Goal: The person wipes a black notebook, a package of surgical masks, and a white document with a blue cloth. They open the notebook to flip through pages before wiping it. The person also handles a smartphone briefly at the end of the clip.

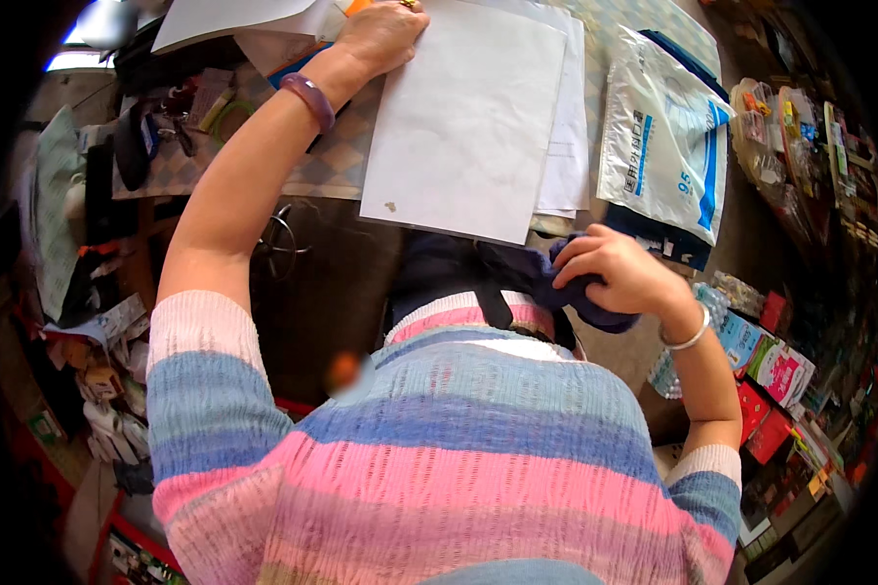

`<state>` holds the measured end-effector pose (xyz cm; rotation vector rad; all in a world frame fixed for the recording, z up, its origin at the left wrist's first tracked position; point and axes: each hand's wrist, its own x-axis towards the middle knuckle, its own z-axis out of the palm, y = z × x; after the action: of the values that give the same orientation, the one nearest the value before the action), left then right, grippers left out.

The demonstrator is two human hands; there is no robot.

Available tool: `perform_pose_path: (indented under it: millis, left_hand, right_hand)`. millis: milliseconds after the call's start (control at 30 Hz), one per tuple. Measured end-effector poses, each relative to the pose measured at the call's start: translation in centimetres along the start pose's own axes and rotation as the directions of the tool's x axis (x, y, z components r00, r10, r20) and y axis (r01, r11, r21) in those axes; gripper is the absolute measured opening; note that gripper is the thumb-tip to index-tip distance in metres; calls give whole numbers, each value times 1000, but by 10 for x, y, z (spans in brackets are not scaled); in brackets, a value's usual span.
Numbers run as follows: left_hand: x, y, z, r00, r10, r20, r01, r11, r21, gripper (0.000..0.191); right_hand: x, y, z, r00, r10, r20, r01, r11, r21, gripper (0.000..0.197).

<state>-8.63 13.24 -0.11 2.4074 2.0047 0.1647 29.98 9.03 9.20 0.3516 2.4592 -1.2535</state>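
Note:
My left hand (386, 35) rests at the upper left edge of a large white sheet of paper (468, 124), its fingers curled in; whether they pinch the sheet is not clear. More white sheets (569, 146) lie partly under its right side. My right hand (614, 270) is over dark blue cloth (567, 292) near my lap, fingers bent against it. The sheet's lower edge juts past the table edge above my lap. Another white sheet (238, 22) curls up left of my left hand.
A white and blue plastic mask package (662, 139) lies on the right of the checked tablecloth (329, 164). Cables and small items lie at the left. Shelves of goods (790, 139) stand far right, with colourful packets (768, 355) below them. A metal wheel-like handle (282, 241) is under the table.

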Motion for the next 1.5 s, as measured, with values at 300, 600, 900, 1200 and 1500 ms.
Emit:
perform_pose_path:
  millis: [300, 600, 900, 1200, 1500]
  left_hand:
    - [14, 13, -3, 999, 25, -27, -23, 997, 79, 17]
    - [-5, 16, -13, 995, -47, -87, 44, 998, -35, 15]
    - [-20, 31, -55, 932, -221, -288, 82, 901, -427, 47]
    - [-118, 99, -44, 917, -354, 183, 373, 601, -707, 72]
    - [-113, 103, -25, 871, -485, 76, 453, 733, -507, 73]
  right_hand:
    - [175, -58, 44, 920, -260, -293, 185, 948, -259, 39]
    - [100, -46, -48, 983, -7, -183, 125, 755, 644, 45]
    - [92, 50, -229, 502, 216, -837, -34, 972, 231, 60]
    - [65, 88, -38, 591, 505, -629, -455, 853, 256, 72]
    - [82, 60, -33, 518, 717, -466, -148, 612, 777, 57]
